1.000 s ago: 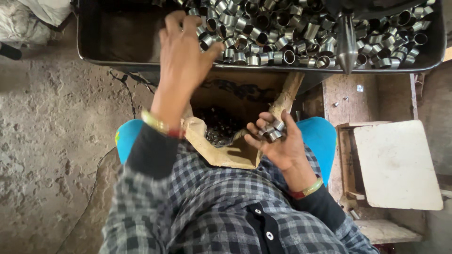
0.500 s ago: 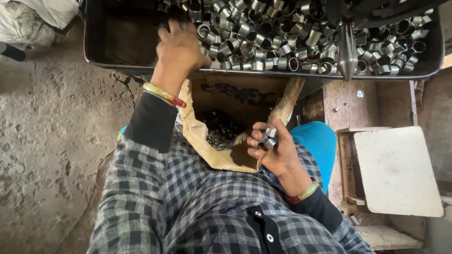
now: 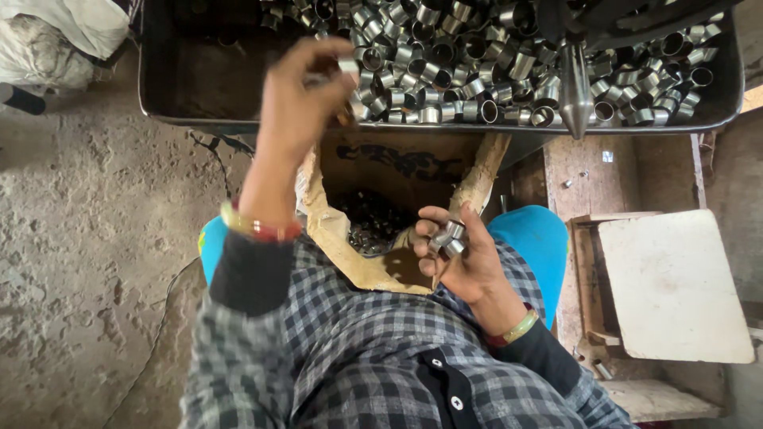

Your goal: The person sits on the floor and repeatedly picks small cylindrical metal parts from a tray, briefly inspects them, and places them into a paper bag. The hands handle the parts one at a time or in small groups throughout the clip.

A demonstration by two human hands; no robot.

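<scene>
A dark metal tray (image 3: 207, 87) lies ahead, its right part heaped with short shiny metal sleeves (image 3: 477, 71). My left hand (image 3: 298, 99) hovers over the tray's near edge, fingers pinched on one sleeve (image 3: 346, 65). Lower down, my right hand (image 3: 461, 258) is held palm up over my lap, curled around a few of the same metal sleeves (image 3: 445, 237). Between my knees stands an open cardboard box (image 3: 397, 171) with torn flaps and more dark metal pieces (image 3: 367, 226) at its bottom.
A pointed metal tool tip (image 3: 574, 83) hangs over the tray's right side. To the right stands a wooden stool or crate with a white board (image 3: 671, 286) on it. Rough concrete floor (image 3: 87, 262) spreads to the left, with a white sack (image 3: 56, 40) at the far left.
My left hand has come up out of the heap in the tray and drawn back toward me with a sleeve pinched in it. My right hand has stayed over the box.
</scene>
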